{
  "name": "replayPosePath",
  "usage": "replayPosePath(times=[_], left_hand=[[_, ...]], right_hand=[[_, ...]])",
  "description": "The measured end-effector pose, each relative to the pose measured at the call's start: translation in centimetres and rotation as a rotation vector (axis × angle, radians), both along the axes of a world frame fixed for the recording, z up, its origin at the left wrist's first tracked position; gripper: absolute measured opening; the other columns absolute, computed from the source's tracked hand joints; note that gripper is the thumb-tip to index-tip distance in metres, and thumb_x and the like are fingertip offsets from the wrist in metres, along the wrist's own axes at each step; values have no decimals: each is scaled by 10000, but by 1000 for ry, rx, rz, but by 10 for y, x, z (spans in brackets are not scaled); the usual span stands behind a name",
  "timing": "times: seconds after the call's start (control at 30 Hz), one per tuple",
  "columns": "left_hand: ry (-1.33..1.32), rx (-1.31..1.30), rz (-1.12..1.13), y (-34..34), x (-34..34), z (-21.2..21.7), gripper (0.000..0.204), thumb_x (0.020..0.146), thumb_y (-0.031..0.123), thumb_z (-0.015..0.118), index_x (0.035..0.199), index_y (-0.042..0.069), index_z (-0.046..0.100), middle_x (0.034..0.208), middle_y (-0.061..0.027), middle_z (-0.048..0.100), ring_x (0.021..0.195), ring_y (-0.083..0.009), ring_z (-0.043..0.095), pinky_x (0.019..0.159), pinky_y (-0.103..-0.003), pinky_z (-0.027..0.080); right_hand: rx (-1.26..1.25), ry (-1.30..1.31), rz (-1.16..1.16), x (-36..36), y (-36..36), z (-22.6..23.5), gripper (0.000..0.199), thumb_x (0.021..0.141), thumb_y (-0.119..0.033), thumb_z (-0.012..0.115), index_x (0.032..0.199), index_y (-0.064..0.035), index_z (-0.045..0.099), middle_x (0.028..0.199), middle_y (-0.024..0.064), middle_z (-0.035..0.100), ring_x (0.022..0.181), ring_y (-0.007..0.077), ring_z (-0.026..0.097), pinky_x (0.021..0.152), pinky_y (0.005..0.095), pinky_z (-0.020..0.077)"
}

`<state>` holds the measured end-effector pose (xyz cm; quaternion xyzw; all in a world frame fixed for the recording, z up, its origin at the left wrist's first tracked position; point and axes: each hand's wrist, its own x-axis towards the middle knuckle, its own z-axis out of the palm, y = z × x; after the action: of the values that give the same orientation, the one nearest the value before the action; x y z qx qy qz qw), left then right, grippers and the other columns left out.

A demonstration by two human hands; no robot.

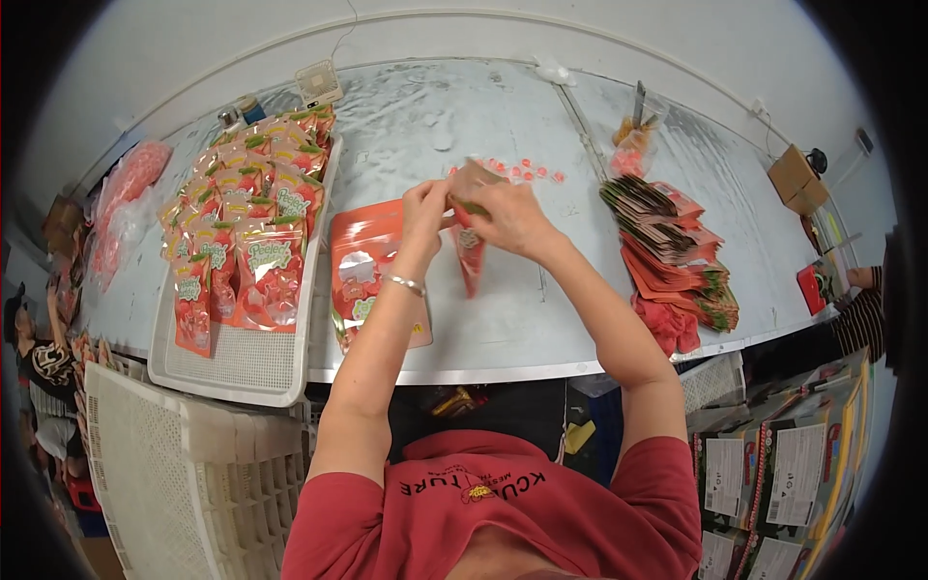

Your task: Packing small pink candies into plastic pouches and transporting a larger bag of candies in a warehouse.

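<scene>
A red and green pouch (470, 259) is held up over the table, turned narrow side toward me. My left hand (422, 220) is closed on its upper left edge, fingers pinched. My right hand (514, 218) grips the upper right part, fingers bent around it. What is inside the pouch is hidden. Beside my left forearm lies another red pouch (362, 232), flat on the table and partly covered by that arm. Just beyond my hands, several small red-and-white wrapped pieces (527, 172) are scattered on the tabletop.
At left, a white plastic tray (237, 372) holds rows of filled pouches (271, 266). Stacked flat pouches (667, 256) lie at right, by a red cloth (667, 324). A small fan (318, 83) stands at the back. White crates (193, 445) sit below left; other people are at both sides.
</scene>
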<state>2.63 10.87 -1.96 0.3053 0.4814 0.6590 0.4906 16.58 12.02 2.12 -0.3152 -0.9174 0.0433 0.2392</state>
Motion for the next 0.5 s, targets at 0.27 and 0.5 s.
replayPosePath(times=[0.27, 0.5], left_hand=[[281, 259, -398, -9, -25, -2, 438, 801, 328, 585, 1108, 45, 451, 768, -16, 549, 773, -73, 489, 701, -219, 397], [13, 240, -551, -49, -3, 6, 329, 840, 330, 534, 854, 8, 603, 748, 16, 558, 704, -65, 486, 690, -223, 408]], right_hand=[[-65, -121, 258, 32, -25, 43, 162, 714, -39, 537, 855, -108, 578, 749, 66, 575, 728, 219, 528, 785, 408, 288], [-265, -75, 340, 56, -41, 78, 123, 710, -128, 590, 819, -73, 572, 649, 81, 553, 617, 239, 518, 706, 360, 375]])
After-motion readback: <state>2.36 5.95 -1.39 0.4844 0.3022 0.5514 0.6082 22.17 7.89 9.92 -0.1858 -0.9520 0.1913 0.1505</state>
